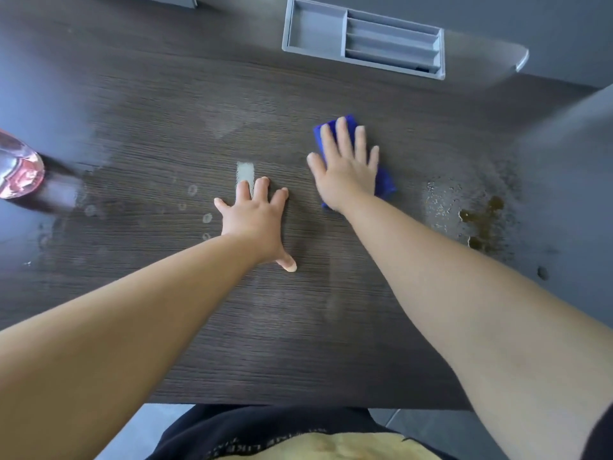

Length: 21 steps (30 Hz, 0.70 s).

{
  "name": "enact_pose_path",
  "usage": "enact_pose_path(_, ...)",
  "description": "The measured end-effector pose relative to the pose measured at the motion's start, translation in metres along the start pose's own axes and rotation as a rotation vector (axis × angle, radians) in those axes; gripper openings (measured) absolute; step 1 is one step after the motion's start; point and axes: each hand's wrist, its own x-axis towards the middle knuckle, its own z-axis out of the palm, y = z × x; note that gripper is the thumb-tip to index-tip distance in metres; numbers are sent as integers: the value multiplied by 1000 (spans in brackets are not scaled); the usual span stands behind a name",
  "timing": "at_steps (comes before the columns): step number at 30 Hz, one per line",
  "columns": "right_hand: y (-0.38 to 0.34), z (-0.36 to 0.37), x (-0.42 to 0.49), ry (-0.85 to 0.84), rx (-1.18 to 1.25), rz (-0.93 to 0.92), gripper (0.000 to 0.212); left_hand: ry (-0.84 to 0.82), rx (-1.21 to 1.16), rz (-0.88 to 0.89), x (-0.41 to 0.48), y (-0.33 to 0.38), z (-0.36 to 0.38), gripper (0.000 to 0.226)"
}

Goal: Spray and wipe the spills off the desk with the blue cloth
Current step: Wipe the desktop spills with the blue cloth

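Note:
My right hand (346,162) lies flat, fingers straight, pressing the folded blue cloth (384,182) onto the dark wood-grain desk (166,127), right of centre. My left hand (257,222) rests flat on the desk with its fingers spread, just left of the cloth and holding nothing. A brown spill (482,224) with scattered droplets lies to the right of the cloth. Wet smears and small droplet rings (192,190) mark the desk to the left. A bottle of pink liquid (18,167) stands at the left edge, only partly in view.
A grey divided organiser tray (365,38) sits at the back of the desk. A grey shelf or panel (487,58) runs behind it to the right. The desk's front edge is close to my body at the bottom.

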Motion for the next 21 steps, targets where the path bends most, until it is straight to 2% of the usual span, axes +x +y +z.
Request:
enact_pose_path(3,25,4,-30,-44,-152,-436,55,1,4,1,0,0,2,129)
enact_pose_path(4,40,2,-29,-46,-179,-478,54,2,5,-1,0,0,2,129)
enact_pose_path(5,54,0,-27,-38,-175,-425,53,5,3,1,0,-1,2,129)
enact_pose_path(9,48,4,-29,23,-19,90,53,12,-5,6,-3,-1,3,128)
enact_pose_path(11,25,12,-44,18,-15,129,58,11,-5,0,-3,-1,2,128)
enact_pose_path(12,19,16,-55,-4,-48,48,60,4,-5,-2,-4,0,2,128)
enact_pose_path(15,41,17,-84,-35,-161,-345,58,-10,-29,-5,-5,5,2,127)
enact_pose_path(16,56,14,-82,-24,-161,-373,56,-3,-32,1,-6,8,1,125)
enact_pose_path(17,68,12,-79,-15,-141,-308,55,7,-29,22,-6,12,2,122)
enact_pose_path(20,74,12,-72,16,-5,104,53,56,-70,103,-7,30,4,101)
enact_pose_path(21,64,14,-74,28,23,185,54,74,-97,118,-8,38,5,94)
